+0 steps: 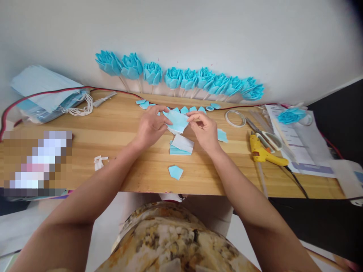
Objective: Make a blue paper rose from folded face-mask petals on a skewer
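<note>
Between my two hands a light-blue piece of mask fabric (178,120) is spread above the wooden table. My left hand (153,126) pinches its left edge, and my right hand (202,128) pinches the right edge between thumb and fingers. Just below it lies a small stack of white and blue fabric pieces (181,145). Nearer the table's front edge rests a single cut blue petal (176,172). Several more pointed petals (184,110) lie in a row behind my hands, partly covered by them. A blue scrap (222,135) sits beside my right hand.
Several blue fabric flowers (153,73) on sticks lean against the wall. At right are a tape roll (235,118), scissors (263,134), a yellow glue gun (262,151) and a paper sheet (300,139). At left lie a bag of masks (48,92), white scraps (99,162) and a blurred-out device (39,162).
</note>
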The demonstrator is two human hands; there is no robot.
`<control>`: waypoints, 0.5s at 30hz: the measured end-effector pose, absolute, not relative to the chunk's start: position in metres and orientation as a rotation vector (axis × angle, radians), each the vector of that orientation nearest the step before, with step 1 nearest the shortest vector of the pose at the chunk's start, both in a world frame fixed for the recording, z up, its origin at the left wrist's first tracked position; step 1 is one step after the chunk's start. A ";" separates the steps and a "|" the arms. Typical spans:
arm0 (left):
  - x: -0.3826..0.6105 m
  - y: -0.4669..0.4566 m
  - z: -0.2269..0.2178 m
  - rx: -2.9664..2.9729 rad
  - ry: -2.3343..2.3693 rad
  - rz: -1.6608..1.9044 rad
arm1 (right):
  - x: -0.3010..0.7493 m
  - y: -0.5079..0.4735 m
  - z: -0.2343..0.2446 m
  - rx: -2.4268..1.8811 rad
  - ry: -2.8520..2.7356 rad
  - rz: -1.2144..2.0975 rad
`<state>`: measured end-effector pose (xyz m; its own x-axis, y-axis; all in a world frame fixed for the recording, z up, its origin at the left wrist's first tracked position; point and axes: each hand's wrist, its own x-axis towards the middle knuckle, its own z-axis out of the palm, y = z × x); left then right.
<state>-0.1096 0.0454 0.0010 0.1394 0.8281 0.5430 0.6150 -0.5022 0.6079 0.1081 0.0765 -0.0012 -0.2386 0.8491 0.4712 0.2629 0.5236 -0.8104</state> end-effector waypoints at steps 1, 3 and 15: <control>-0.111 0.046 0.002 2.238 1.462 1.255 | 0.108 0.077 -0.002 -0.934 -1.790 0.726; -0.113 0.047 0.001 2.292 1.568 1.202 | 0.109 0.079 -0.004 -0.931 -1.841 0.700; -0.123 0.054 -0.023 2.191 1.820 0.944 | 0.120 0.085 0.004 -1.016 -1.896 0.821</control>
